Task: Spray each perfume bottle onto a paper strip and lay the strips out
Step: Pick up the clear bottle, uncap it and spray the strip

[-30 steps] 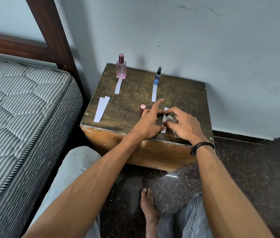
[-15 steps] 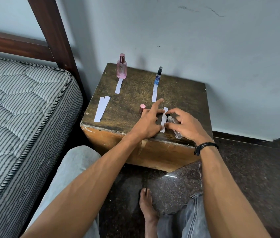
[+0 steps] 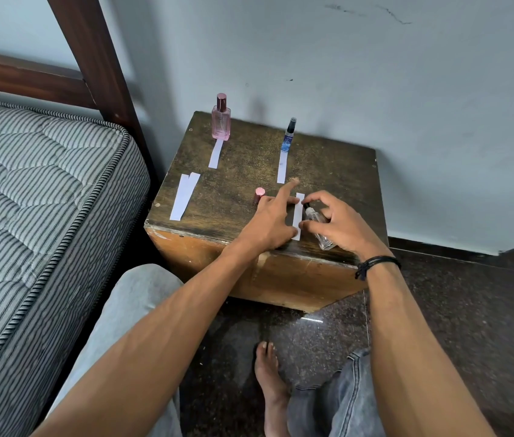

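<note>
Strip (image 3: 298, 216) 3 is now showing more beside clear bottle (image 3: 317, 227): left hand (image 3: 269, 222) fingers spread, pinning it; right hand (image 3: 340, 227) fingers gripping the bottle, sliding off.

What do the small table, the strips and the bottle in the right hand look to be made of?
Table: wood, worn dark top with scuffed, paler sides.
Strips, such as the one by the left hand: thin, flat matte white paper.
Bottle in the right hand: clear, see-through body, glass or plastic, with a dark sprayer.
</note>
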### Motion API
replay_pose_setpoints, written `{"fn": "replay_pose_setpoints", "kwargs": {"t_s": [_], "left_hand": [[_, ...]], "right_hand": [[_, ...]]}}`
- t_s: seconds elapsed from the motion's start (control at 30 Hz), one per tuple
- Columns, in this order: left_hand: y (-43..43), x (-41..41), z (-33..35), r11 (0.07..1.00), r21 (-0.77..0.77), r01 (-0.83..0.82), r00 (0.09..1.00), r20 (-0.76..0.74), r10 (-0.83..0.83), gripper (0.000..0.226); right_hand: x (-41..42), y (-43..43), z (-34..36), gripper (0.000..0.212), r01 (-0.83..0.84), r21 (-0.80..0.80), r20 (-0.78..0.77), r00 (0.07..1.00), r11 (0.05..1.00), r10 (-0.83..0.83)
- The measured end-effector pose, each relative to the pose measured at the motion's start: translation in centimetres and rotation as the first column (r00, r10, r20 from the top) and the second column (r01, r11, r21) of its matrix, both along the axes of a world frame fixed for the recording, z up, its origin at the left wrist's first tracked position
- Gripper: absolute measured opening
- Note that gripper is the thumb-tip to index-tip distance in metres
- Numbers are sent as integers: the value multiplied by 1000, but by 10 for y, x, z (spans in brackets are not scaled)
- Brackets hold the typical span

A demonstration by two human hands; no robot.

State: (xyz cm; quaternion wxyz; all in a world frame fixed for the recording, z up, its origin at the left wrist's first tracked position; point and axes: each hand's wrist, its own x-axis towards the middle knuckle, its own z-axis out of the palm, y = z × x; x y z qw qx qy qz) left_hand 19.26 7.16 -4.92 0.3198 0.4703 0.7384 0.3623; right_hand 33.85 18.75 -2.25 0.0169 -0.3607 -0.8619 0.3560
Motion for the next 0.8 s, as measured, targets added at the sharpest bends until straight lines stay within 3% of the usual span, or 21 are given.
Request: {"fn": "replay_pose_setpoints", "kwargs": {"t_s": [0.43,0.8], "left_hand": [[2,-2,-1,1000,2,-6,1000,8,6,99],[2,-2,-2,1000,29,2,1000,20,-3,96]], "right_hand": [[-2,-2,-2,33,-32,27,59,998,999,31],[-3,0,-4,36,-39,-51,41,998,998,41]]}}
